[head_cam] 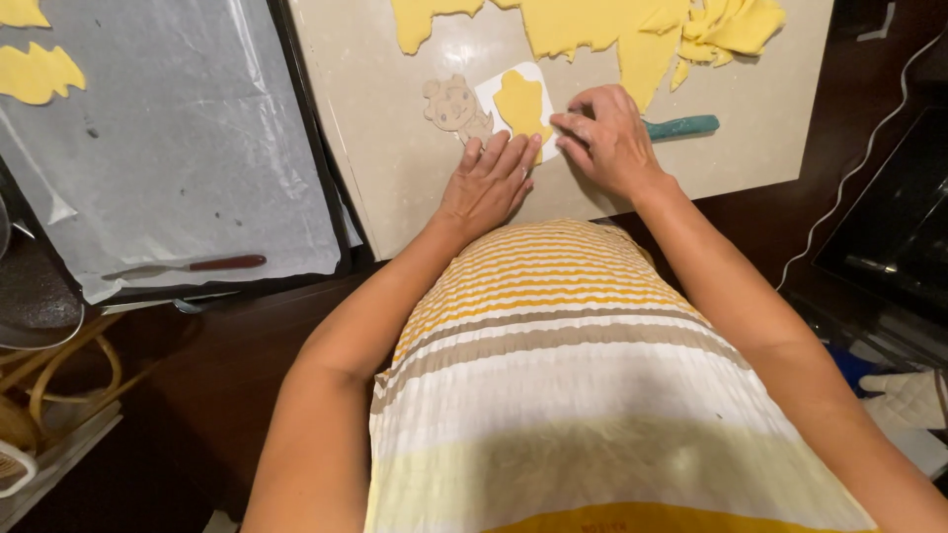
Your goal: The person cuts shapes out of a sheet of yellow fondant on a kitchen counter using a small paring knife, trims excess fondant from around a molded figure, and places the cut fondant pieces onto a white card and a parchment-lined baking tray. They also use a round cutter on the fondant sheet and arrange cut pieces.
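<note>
Large beige work board (395, 168) fills the top centre, with a sheet of rolled yellow dough (592, 25) along its far edge, ragged from cut-outs. To the left sits a dark baking tray lined with parchment paper (178, 138); two yellow dough cut-outs (39, 74) lie at its far left corner, and a knife with a reddish handle (188, 265) rests near its front edge. Left hand (489, 183) lies flat and relaxed, fingers extended, fingertips pressing on the white card (494, 94) carrying a yellow dough shape (521, 104). Right hand (607, 138) is curled, fingertips pinching at the card's right edge. A tan character-shaped cutter (454, 107) lies touching the card's left side. A teal handle (681, 126) pokes out behind the right hand.
</note>
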